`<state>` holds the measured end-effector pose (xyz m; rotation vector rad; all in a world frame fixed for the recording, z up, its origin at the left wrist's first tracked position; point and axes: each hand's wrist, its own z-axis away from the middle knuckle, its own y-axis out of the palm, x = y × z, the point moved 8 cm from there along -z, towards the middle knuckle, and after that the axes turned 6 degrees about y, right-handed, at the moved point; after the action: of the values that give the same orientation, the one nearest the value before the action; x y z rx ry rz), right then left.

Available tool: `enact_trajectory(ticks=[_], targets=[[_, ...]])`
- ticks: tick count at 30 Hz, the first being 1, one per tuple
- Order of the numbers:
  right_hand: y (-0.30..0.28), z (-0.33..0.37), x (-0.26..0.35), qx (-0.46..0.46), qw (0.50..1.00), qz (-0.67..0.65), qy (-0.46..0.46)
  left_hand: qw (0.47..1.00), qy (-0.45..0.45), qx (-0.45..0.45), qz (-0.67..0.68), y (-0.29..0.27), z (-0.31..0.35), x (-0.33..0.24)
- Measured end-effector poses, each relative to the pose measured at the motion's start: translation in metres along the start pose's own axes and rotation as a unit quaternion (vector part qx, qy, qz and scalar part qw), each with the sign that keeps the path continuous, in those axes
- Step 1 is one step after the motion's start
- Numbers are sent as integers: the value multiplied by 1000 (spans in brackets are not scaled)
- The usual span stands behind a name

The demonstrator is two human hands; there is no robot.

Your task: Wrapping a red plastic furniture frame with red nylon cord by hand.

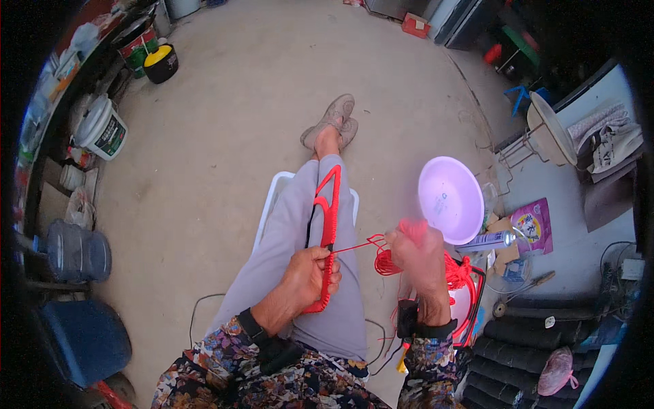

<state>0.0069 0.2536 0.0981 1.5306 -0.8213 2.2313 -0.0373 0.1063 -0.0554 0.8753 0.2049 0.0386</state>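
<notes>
Fingers of left hand (301,276) hold red frame (331,228); right hand (420,262), at three o'clock, clutches red cord (413,230). Pull snug.

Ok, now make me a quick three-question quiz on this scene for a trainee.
1. True or false: the left hand holds the red frame.
2. What runs from the frame toward the right hand? A) a chain B) red cord C) white tape
3. Fill in the blank: the round basin on the person's right is ____ in colour.

Key: 1. True. 2. B. 3. Light purple.
</notes>
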Motion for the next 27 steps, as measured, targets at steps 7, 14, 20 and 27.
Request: enact_trajectory(ticks=[7, 14, 20, 27], targets=[[-9, -8, -3, -20, 1000, 6, 1, 837, 365, -52, -404, 31, 25, -64], [-5, -27, -19, -106, 971, 137, -164, 775, 430, -19, -463, 39, 8, -79], [19, 1, -70, 22, 967, 255, -21, 924, 268, -124, -241, -27, 4, -69], [91, 23, -77, 170, 917, 318, -172, 915, 268, -115, -280, -24, 17, -64]])
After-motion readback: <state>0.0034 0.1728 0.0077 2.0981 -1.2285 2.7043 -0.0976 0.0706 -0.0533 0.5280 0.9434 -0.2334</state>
